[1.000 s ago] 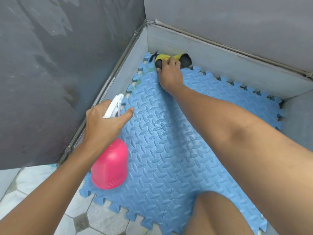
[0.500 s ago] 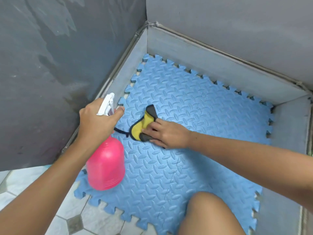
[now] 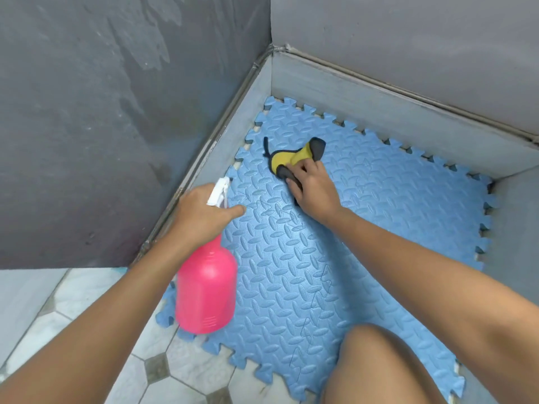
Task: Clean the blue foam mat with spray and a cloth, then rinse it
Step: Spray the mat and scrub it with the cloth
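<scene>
I count from my remote station, as shown: blue foam mat (image 3: 364,228), 1 | pink spray bottle (image 3: 205,293), 1, with white trigger head (image 3: 218,193), 1 | yellow-and-dark cloth (image 3: 287,158), 1 | hands, 2: left hand (image 3: 201,214), right hand (image 3: 315,188) | bare knee (image 3: 379,365), 1 | grey walls, 2: left wall (image 3: 87,126), far wall (image 3: 408,39), meeting in 1 corner | tiled floor (image 3: 73,316), 1.

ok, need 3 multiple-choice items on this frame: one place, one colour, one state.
1. Where is the cloth?
A. on the floor tiles
B. on the mat, near its far left corner
C. draped on the wall

2. The spray bottle body is:
A. green
B. pink
C. white

3. The left hand:
A. lies flat on the mat
B. hangs empty
C. grips the spray bottle's neck

Key:
1. B: the right hand holds it on blue foam near the corner.
2. B: the body is plainly pink.
3. C: its fingers wrap the neck.
</scene>
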